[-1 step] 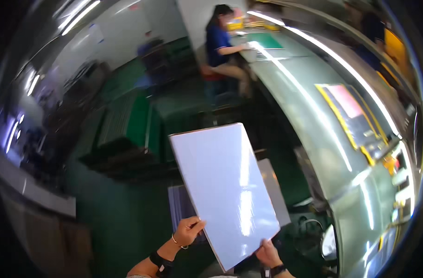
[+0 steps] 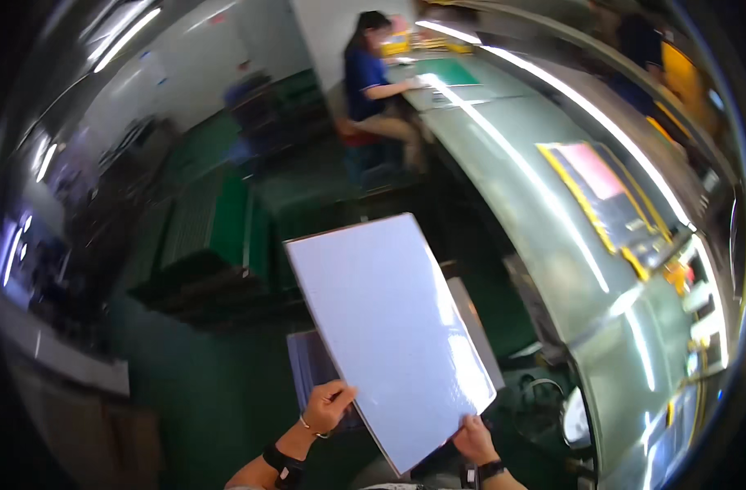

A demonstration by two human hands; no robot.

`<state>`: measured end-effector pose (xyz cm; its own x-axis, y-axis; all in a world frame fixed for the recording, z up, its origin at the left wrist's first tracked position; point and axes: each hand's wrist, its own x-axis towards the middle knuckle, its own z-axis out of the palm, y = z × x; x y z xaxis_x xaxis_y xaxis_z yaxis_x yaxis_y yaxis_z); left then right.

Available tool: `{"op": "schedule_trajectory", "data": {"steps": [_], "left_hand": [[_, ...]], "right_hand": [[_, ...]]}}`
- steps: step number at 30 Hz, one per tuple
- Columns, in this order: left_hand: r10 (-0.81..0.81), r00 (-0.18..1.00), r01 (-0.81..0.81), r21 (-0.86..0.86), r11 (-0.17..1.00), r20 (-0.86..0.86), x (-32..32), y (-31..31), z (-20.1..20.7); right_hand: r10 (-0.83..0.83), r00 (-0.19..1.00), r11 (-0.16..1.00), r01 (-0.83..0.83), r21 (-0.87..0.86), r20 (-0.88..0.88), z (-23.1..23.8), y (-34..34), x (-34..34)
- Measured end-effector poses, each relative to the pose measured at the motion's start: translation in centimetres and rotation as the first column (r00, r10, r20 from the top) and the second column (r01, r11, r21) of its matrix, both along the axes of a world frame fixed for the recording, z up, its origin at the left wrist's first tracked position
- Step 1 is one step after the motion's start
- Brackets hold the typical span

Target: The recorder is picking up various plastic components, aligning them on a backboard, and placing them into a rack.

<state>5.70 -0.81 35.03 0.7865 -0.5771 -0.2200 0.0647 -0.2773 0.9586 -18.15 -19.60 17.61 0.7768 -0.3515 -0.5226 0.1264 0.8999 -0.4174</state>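
- Left hand [image 2: 330, 406] pinches the glossy white rectangular panel [image 2: 381, 327] by its left edge!
- Right hand [image 2: 476, 441] seems to pinch near the lower-right corner.
- Panel's up, left of the long grey-green bench [image 2: 601, 351]; even edge grips should spare its gloss.

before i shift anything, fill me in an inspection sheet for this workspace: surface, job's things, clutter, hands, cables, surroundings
Surface: long, pale green, glossy bench on the right, streaked with light reflections
Job's things: large white glossy rectangular panel, held off the bench
Clutter: yellow-edged dark flat sheet with a pink patch, lying on the bench
Hands: left hand grips the panel's left edge; right hand grips its near edge, toward the right corner
Cables: none can be made out for certain
Surroundings: seated person in a dark blue top at the bench's far end; dark green floor
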Motion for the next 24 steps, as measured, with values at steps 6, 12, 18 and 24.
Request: {"op": "schedule_trajectory", "data": {"steps": [6,12,18,24], "left_hand": [[-0.105,0.985,0.078,-0.185,0.98,-0.14,-2.1,-4.5,-1.3],[-0.352,0.935,0.322,-0.316,0.892,-0.041,-5.6,-11.9,-1.7],[-0.438,0.654,0.028,-0.56,0.828,-0.616,-10.0,-20.7,-3.8],[-0.512,0.703,0.048,-0.685,0.727,-0.494,-14.4,-29.6,-4.4]], "right_hand": [[-0.302,0.944,0.916,0.326,-0.235,0.135,7.3,-5.2,-5.2],[-0.488,0.853,0.77,0.521,-0.368,0.186,10.8,-7.9,-12.8],[-0.576,0.803,0.637,0.557,-0.533,0.15,11.7,-9.6,-18.0],[-0.719,0.673,0.467,0.651,-0.598,0.171,14.3,-11.7,-20.4]]}}
